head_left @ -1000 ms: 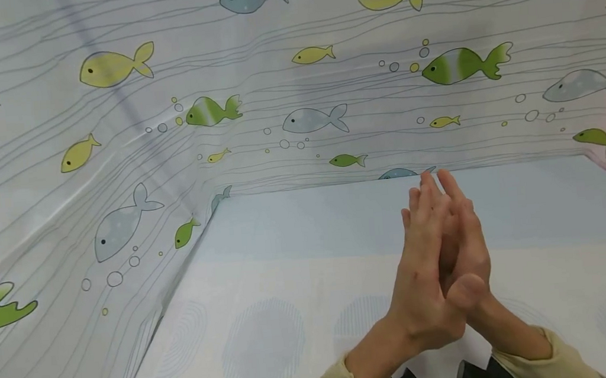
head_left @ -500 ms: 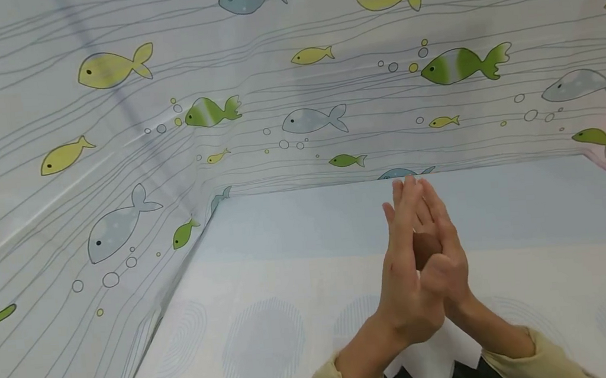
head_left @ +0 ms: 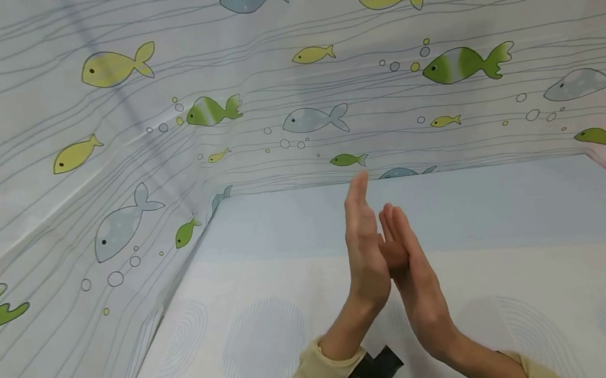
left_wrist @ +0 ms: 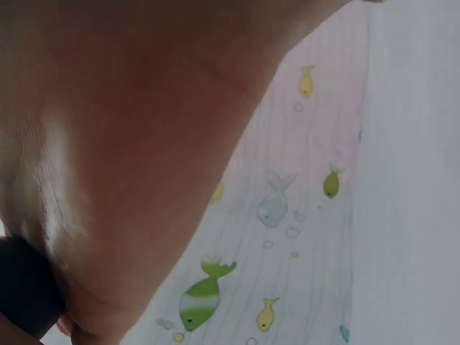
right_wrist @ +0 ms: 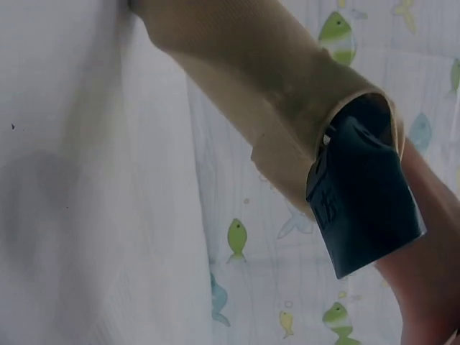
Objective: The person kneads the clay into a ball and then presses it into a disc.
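Observation:
In the head view my left hand (head_left: 367, 255) and right hand (head_left: 423, 286) stand upright, palms facing, over the white surface. Both have straight fingers; the left fingertips reach higher than the right. Between the palms shows a rounded brown shape (head_left: 394, 256); whether it is a thumb or a small lump, I cannot tell. Bare skin (left_wrist: 151, 144) fills much of the left wrist view, fingers out of sight. The right wrist view catches a tan sleeve (right_wrist: 251, 72) with a black wrist piece (right_wrist: 366, 194).
A table (head_left: 263, 227) with a pale blue band and printed circles lies below the hands. Behind and to the left hangs a white sheet (head_left: 258, 157) printed with fish and wavy lines. A black piece (head_left: 378, 366) sits at the left cuff.
Both hands have shifted left across the head view. The left hand has slid up and forward against the right, and its thumb, visible earlier, no longer shows clearly.

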Action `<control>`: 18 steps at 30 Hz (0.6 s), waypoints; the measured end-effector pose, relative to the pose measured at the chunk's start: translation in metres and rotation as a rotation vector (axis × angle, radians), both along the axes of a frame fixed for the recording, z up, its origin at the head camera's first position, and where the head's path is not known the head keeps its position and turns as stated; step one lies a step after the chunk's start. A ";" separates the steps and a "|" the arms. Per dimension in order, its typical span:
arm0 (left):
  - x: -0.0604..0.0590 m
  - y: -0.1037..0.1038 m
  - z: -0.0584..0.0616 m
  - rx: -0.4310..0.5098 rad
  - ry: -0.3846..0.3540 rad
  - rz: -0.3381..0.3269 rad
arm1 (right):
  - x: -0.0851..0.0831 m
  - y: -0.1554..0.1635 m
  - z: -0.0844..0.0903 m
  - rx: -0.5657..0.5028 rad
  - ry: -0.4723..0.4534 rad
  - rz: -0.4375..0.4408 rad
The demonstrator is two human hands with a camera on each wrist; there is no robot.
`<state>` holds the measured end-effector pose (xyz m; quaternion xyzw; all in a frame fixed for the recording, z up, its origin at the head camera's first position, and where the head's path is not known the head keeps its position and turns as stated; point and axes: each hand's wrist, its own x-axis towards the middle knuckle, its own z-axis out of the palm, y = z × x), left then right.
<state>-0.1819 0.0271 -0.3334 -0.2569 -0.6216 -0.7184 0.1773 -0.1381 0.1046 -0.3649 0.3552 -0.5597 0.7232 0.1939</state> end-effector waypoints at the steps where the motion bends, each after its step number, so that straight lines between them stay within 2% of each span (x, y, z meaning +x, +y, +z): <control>1: -0.001 -0.001 0.000 0.011 -0.023 -0.004 | 0.002 -0.001 0.001 -0.001 0.001 0.003; 5: -0.004 -0.002 0.002 0.066 -0.065 -0.043 | 0.006 -0.003 0.004 -0.022 0.024 0.007; 11: -0.002 0.002 -0.002 0.154 -0.127 -0.211 | 0.006 -0.001 0.010 -0.111 0.101 0.031; 14: 0.002 0.007 -0.006 0.159 -0.153 -0.284 | 0.003 0.002 0.011 -0.161 0.131 0.030; 18: 0.009 0.017 -0.011 0.116 -0.143 -0.338 | -0.002 0.008 0.014 -0.254 0.089 0.014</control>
